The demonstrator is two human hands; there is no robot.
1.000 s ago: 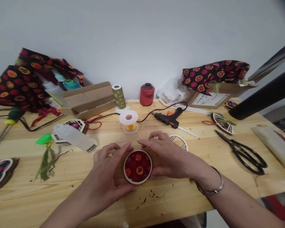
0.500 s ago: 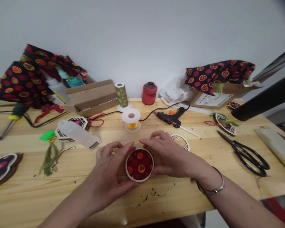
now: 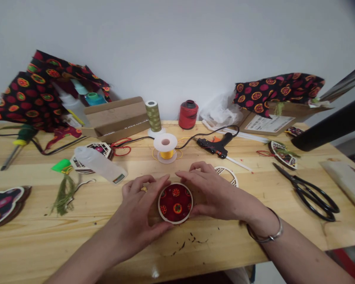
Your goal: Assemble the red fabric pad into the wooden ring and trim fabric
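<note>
Dark-red flower-patterned cloth [image 3: 176, 200] already fills the pale-rimmed round piece [image 3: 178, 222] this side of the white spool of yellow thread [image 3: 165, 152]; left hand [image 3: 140, 206] and right hand [image 3: 212, 190] clasp it. Right of the spool, a pale openwork wooden ring [image 3: 234, 174] lies unattached, partly behind the right hand. The piece's underside I can't see.

No wording can be read. Between two and three o'clock in the view, a white rectangular paper label [image 3: 269, 124] on a brown cardboard box [image 3: 298, 113] carries dark printed lines, too small to make out. Between eight and nine o'clock, a small dark-and-pale label [image 3: 118, 177] on a translucent white plastic bottle [image 3: 102, 165] is equally illegible.
</note>
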